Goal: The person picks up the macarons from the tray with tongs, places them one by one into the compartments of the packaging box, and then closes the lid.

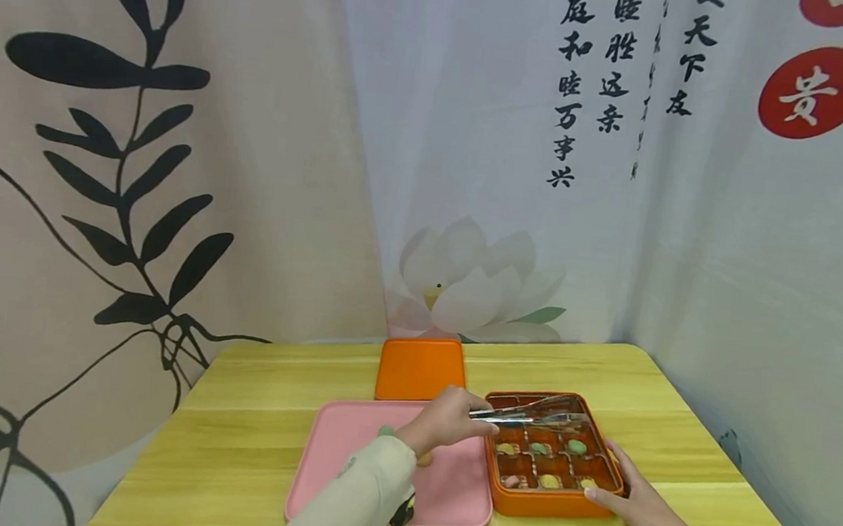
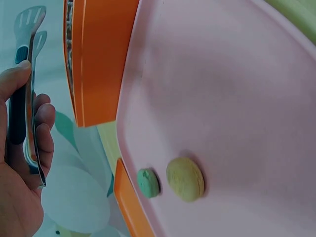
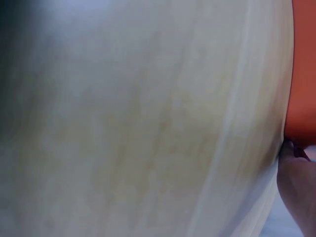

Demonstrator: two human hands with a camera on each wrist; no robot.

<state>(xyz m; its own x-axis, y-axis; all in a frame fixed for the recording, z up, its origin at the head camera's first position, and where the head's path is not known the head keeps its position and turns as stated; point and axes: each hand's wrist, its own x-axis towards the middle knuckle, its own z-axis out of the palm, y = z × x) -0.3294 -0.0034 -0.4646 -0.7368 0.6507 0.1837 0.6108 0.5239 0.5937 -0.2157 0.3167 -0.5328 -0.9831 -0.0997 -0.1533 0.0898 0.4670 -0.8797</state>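
Observation:
My left hand grips a pair of metal serving tongs with dark handles and slotted heads. The tongs extend over the back part of an orange divided box, whose compartments hold several small macarons. At the box's front right corner my right hand holds on, thumb at the front rim and fingers along the right side. On the pink tray lie a green macaron and a larger yellowish macaron, both partly hidden by the left arm in the head view.
An orange lid-like panel lies behind the tray. The wood-grain table backs onto printed cloth curtains, with another cloth along its right side.

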